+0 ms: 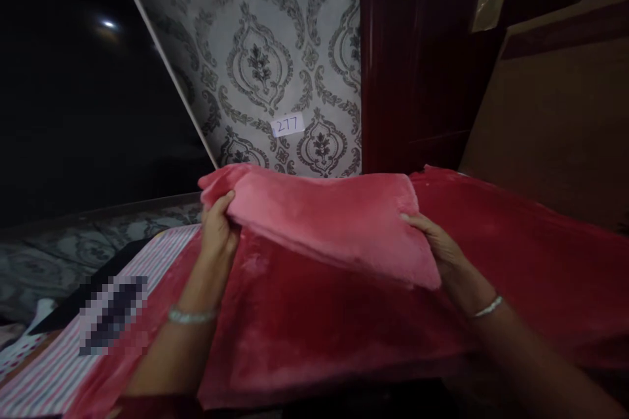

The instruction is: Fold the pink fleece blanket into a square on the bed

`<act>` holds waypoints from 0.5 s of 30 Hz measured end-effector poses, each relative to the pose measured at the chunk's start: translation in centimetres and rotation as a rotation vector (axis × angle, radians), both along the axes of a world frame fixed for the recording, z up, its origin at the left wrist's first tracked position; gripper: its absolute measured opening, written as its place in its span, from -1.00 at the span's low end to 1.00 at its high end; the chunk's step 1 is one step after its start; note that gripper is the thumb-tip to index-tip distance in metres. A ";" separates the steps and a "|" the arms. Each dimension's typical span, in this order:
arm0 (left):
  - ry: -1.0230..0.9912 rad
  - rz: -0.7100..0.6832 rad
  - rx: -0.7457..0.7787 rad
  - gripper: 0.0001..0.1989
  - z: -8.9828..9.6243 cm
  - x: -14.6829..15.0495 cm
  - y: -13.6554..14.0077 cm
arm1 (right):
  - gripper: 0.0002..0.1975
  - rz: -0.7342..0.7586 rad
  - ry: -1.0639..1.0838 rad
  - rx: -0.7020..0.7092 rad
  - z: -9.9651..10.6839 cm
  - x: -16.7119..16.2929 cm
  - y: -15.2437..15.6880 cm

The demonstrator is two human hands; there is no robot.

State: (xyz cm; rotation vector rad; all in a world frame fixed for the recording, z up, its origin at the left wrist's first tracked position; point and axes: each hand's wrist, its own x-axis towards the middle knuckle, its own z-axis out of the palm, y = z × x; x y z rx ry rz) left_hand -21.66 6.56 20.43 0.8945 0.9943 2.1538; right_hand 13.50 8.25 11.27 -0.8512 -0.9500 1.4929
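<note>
The cloth (319, 216) is above a blanket (334, 321), wall (260, 59) behind, sheet (49, 373) to the left, panel (555, 111) to the right.

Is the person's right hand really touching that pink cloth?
Touching. The head view shows the right hand gripping the pink cloth at its right-hand end, with the thumb resting on its upper surface.

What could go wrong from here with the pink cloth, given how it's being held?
The pink cloth might sag or its layers slip out of line, since the left hand and right hand grip it near opposite ends. Its bunched end by the left hand could set uneven creases. The bracelet on the right wrist might snag the red cloth spread below.
</note>
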 end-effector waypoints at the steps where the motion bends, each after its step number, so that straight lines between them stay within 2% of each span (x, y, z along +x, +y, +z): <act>1: -0.015 -0.007 -0.053 -0.69 -1.6 -0.2 -1.8 | -0.72 0.020 0.002 -0.044 -1.0 0.3 -0.3; 3: -0.054 -0.054 -0.302 -0.67 -5.4 -0.8 -5.3 | -0.73 0.037 -0.027 -0.106 -3.6 1.1 -0.7; 6: -0.134 -0.285 -0.770 -0.71 -10.9 -2.2 -9.7 | -0.76 0.094 -0.087 -0.227 -7.5 2.1 -0.9; 8: -0.179 -0.356 -0.881 -0.76 -13.1 -3.4 -11.3 | -0.78 0.131 -0.085 -0.276 -9.0 2.5 -0.8; 11: -0.207 -0.312 -0.848 -0.82 -13.7 -5.0 -11.3 | -0.79 0.169 -0.055 -0.319 -9.7 2.8 -0.6; 13: -0.195 -0.280 -0.843 -0.81 -13.1 -5.8 -10.1 | -0.78 0.193 -0.052 -0.384 -9.7 2.9 -0.3; 15: -0.163 -0.318 -0.885 -0.80 -12.4 -6.2 -8.2 | -0.74 0.213 -0.052 -0.432 -9.6 2.9 0.0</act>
